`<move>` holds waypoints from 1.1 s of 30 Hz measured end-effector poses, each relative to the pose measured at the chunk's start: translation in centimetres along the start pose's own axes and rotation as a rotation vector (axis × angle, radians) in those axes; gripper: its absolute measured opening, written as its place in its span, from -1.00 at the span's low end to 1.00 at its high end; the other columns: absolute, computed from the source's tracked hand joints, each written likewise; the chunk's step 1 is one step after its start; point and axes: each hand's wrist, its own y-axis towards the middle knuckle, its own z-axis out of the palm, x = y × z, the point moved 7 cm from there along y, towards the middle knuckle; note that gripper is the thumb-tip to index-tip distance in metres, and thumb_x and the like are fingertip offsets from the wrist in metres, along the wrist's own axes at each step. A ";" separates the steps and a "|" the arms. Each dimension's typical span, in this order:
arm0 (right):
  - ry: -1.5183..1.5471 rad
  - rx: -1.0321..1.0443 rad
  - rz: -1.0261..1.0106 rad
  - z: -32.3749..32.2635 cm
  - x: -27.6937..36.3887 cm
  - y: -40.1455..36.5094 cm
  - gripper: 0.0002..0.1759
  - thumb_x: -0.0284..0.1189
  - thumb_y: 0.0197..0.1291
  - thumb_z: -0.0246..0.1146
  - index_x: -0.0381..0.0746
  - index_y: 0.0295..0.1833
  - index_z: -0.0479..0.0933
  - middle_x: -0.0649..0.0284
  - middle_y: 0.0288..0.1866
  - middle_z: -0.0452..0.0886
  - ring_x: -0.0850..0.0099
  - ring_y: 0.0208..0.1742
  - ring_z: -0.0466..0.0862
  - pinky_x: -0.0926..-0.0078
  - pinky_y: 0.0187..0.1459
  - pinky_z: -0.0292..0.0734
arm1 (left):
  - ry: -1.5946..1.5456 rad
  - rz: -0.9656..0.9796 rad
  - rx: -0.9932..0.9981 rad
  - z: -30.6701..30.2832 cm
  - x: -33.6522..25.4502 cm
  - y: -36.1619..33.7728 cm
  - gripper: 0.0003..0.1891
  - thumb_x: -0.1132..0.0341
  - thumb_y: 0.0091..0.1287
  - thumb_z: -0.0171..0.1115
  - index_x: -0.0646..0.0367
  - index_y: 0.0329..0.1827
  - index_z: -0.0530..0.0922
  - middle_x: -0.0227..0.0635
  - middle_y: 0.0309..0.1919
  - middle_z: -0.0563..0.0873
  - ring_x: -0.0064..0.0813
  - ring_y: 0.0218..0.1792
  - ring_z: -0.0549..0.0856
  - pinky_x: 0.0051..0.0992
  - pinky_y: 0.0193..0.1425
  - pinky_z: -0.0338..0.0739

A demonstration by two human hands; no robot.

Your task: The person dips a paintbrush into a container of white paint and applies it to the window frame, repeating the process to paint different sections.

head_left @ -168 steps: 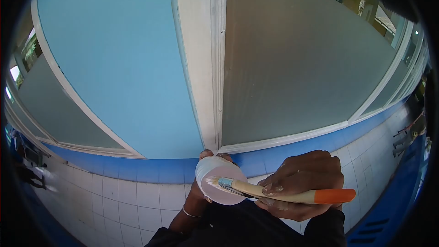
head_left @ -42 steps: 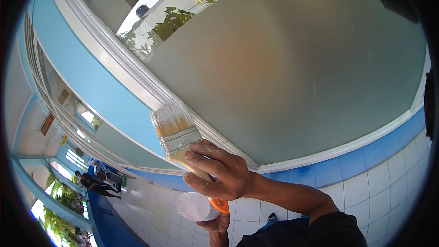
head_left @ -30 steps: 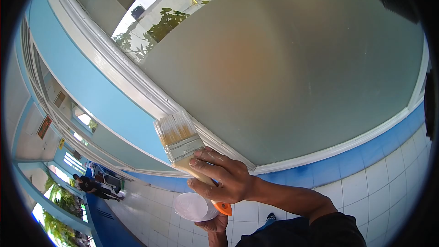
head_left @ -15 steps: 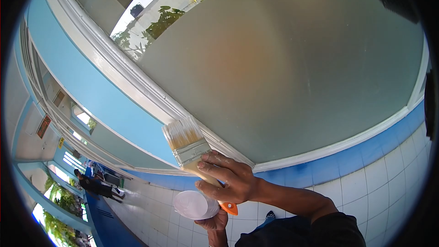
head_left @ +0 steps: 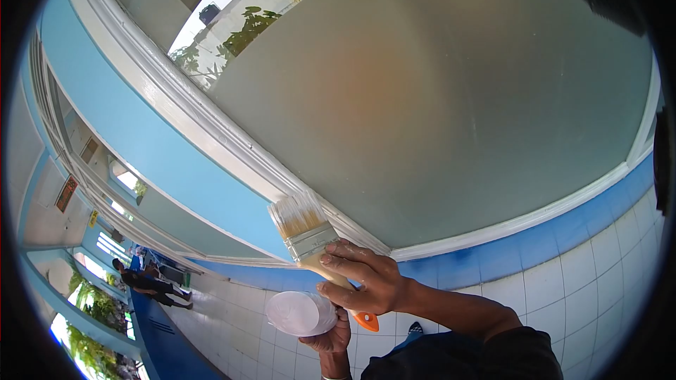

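My right hand (head_left: pixel 370 280) is closed round the handle of a wide paintbrush (head_left: pixel 313 243), whose orange handle end sticks out below the fingers. White paint coats the bristles, and their tips are at the white window frame (head_left: pixel 236 137); whether they touch it I cannot tell. Lower down, my left hand (head_left: pixel 332 338) holds a round white container (head_left: pixel 299 313) from below and the side. Its opening shows a pale white inside.
Frosted glass (head_left: pixel 436 127) fills the frame, with a light blue wall strip (head_left: pixel 155 148) to its left. Below runs a blue band (head_left: pixel 493 257) above white floor tiles (head_left: pixel 556 292). Another person (head_left: pixel 144 283) stands far left near a blue counter (head_left: pixel 169 338).
My right hand and the brush have moved slightly right and down along the frame. The left hand and the container have barely moved. The distant person's legs have shifted.
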 end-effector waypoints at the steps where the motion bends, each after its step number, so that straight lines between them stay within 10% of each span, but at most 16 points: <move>1: 0.003 0.001 0.007 -0.1 0.1 -0.1 -0.69 -0.33 0.15 0.51 -0.03 -0.02 0.62 0.12 0.25 0.65 0.14 0.24 0.73 0.19 0.20 0.80 | 0.010 0.010 -0.007 0.3 0.0 0.1 0.08 0.05 -0.04 0.75 0.09 0.55 0.31 -0.15 0.48 0.45 -0.07 0.49 0.46 -0.03 0.58 0.44; 12: 0.079 -0.137 -0.126 0.8 0.6 5.4 -0.70 -0.37 0.13 0.53 -0.06 -0.06 0.60 0.14 0.30 0.60 0.10 0.30 0.68 0.20 0.21 0.81 | 0.026 0.004 0.053 3.5 0.4 0.2 0.03 0.12 0.03 0.72 0.07 0.56 0.29 -0.35 0.47 0.50 -0.29 0.43 0.54 -0.11 0.57 0.48; 33: -0.005 -0.017 -0.033 0.2 -0.9 -1.0 -0.67 -0.30 0.09 0.55 0.03 -0.02 0.65 0.18 0.19 0.66 0.19 0.22 0.74 0.17 0.20 0.80 | -0.081 -0.033 0.081 1.9 0.6 0.1 0.07 0.09 0.00 0.74 0.14 0.55 0.28 -0.01 0.44 0.40 0.06 0.42 0.47 -0.14 0.52 0.53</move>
